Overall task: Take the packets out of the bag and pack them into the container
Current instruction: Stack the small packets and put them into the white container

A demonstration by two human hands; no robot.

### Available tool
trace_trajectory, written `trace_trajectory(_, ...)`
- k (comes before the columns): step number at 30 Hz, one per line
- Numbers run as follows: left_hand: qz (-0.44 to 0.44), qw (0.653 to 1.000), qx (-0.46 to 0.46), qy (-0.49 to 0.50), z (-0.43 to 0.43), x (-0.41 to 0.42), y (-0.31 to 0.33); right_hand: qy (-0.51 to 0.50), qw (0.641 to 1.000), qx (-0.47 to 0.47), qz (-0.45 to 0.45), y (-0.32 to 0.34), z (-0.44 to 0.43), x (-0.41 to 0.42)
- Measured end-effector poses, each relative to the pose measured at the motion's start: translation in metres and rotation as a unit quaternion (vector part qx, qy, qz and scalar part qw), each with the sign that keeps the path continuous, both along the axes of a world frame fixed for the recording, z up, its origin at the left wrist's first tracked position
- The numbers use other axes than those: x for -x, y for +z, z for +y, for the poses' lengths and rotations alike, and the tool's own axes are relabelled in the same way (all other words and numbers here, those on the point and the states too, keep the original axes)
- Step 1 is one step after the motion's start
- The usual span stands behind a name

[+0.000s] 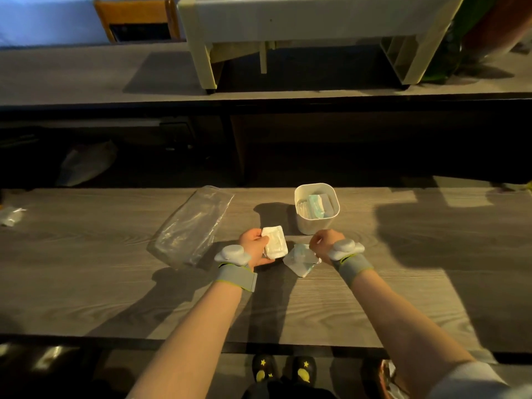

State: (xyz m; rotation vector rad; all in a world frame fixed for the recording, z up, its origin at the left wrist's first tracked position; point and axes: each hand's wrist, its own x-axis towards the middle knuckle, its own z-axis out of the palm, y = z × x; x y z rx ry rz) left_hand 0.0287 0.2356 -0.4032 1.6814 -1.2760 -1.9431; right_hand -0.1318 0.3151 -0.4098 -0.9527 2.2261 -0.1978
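Observation:
A clear plastic bag [191, 226] lies flat on the wooden table [115, 283], left of centre. My left hand [254, 247] holds a white packet [275, 242] just right of the bag. My right hand [324, 243] pinches the edge of a second packet [299, 259], white with a pale blue part, which lies on the table below the first one. Behind my right hand stands a white square container [316, 223] with several packets [315, 207] upright inside it.
A small crumpled clear wrapper [11, 216] lies at the table's far left edge. Beyond the table a darker lower shelf holds a plastic bag [86, 164]. A cream stand [302, 30] sits on the higher surface behind. Feet in slippers [283, 370] show under the front edge.

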Motion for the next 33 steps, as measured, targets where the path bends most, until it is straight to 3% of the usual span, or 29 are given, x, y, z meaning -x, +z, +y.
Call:
trace_trajectory(9, -0.02, 0.999, -0.032, 0.011, -0.004, -0.003, -0.016, 0.069, 0.994, -0.034, 0.077, -0.045, -0.014, -0.004)
trace_trajectory(19, -0.017, 0.998, -0.058, 0.027, -0.007, -0.003, -0.024, 0.094, 0.992, -0.086, 0.021, -0.025, -0.005, -0.001)
trace_trajectory(21, -0.017, 0.998, -0.057, 0.037, -0.009, -0.002, -0.022, 0.089, 0.994, -0.053, -0.028, -0.013, -0.005, -0.001)
trace_trajectory(27, 0.006, 0.998, -0.009, 0.068, -0.021, 0.001, -0.014, -0.005, 0.975, 0.165, -0.151, 0.029, -0.026, -0.016)
trace_trajectory(33, 0.046, 0.997, 0.007, 0.069, -0.032, -0.001, 0.012, -0.035, 0.973, 0.178, -0.139, 0.037, -0.048, -0.038)
